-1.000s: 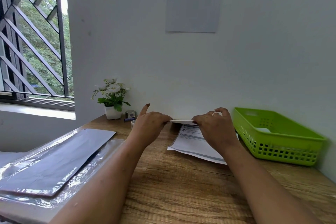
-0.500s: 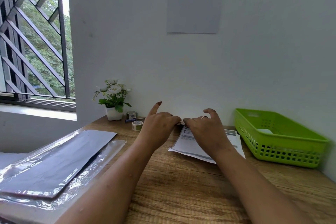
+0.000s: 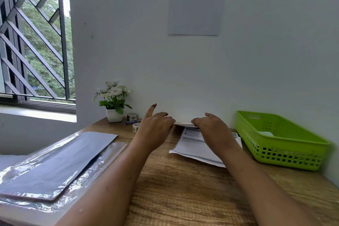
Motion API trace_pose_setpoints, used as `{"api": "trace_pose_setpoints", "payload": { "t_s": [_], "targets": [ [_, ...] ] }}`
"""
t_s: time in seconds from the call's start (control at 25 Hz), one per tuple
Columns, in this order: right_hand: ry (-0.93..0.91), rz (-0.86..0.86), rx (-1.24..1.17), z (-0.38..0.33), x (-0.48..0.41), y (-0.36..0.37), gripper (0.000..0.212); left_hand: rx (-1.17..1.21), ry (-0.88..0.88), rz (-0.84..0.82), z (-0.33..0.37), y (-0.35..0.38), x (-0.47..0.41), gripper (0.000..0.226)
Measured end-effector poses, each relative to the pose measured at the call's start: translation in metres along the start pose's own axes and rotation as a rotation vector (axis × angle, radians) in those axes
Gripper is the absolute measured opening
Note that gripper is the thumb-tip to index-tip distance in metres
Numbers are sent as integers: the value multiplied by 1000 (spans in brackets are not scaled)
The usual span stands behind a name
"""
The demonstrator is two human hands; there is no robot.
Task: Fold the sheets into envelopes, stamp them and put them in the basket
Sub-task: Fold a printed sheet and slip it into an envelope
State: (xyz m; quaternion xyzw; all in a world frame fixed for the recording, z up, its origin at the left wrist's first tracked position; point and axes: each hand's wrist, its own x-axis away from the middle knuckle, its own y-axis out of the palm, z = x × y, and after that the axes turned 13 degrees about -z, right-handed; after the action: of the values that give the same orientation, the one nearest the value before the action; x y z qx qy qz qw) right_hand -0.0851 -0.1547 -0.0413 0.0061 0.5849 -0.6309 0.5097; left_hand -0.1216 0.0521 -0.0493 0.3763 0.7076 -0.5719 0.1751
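A white sheet (image 3: 184,124) is held edge-on between my two hands, just above the wooden desk (image 3: 183,185) near the wall. My left hand (image 3: 156,130) pinches its left end, index finger pointing up. My right hand (image 3: 212,130) grips its right end, fingers curled over the edge. Under the hands lies a printed sheet (image 3: 194,148) flat on the desk. The green plastic basket (image 3: 278,145) stands at the right, with something white inside it.
A stack of dark sheets in clear plastic wrap (image 3: 55,167) lies at the left. A small potted flower (image 3: 113,101), two tape or sticker rolls (image 3: 136,126) and a blue pen (image 3: 131,121) sit by the wall. A notice (image 3: 196,2) hangs above.
Both hands have slid closer together along the white sheet and moved slightly toward the wall. The right hand's fingers have lifted.
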Motion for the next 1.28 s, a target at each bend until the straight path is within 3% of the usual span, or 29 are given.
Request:
{"api": "trace_pose_setpoints", "payload": {
  "t_s": [0.16, 0.28, 0.4, 0.48, 0.64, 0.84, 0.92, 1.08, 1.28],
  "targets": [
    [-3, 73, 42, -4, -1, -10, 27, 19, 99, 78, 28, -2, -7, 28],
    [55, 95, 95, -12, 0, -24, 30, 57, 113, 76, 35, -3, -12, 19],
    [177, 65, 46, -10, 3, -19, 30, 348, 4, 64, 30, -7, -10, 19],
    [321, -45, -169, -4, 5, -13, 40, 595, -157, 140, 26, -13, -9, 14],
    [575, -105, -703, 13, 10, 6, 88, 1014, -471, 370, 12, -25, -11, 16],
    [842, -53, -1193, 34, 21, 8, 106, 1349, -709, 262, 5, -11, -10, 22],
    [833, -47, -1379, 35, 24, 3, 93, 1406, -778, 219, 2, -4, -9, 25],
    [838, -34, -1404, 40, 20, -4, 32, 1432, -958, 132, -13, 0, -6, 27],
    [883, -139, -1429, 47, 24, -11, 8, 1330, -1012, 16, -19, -1, -1, 21]
  ]
}}
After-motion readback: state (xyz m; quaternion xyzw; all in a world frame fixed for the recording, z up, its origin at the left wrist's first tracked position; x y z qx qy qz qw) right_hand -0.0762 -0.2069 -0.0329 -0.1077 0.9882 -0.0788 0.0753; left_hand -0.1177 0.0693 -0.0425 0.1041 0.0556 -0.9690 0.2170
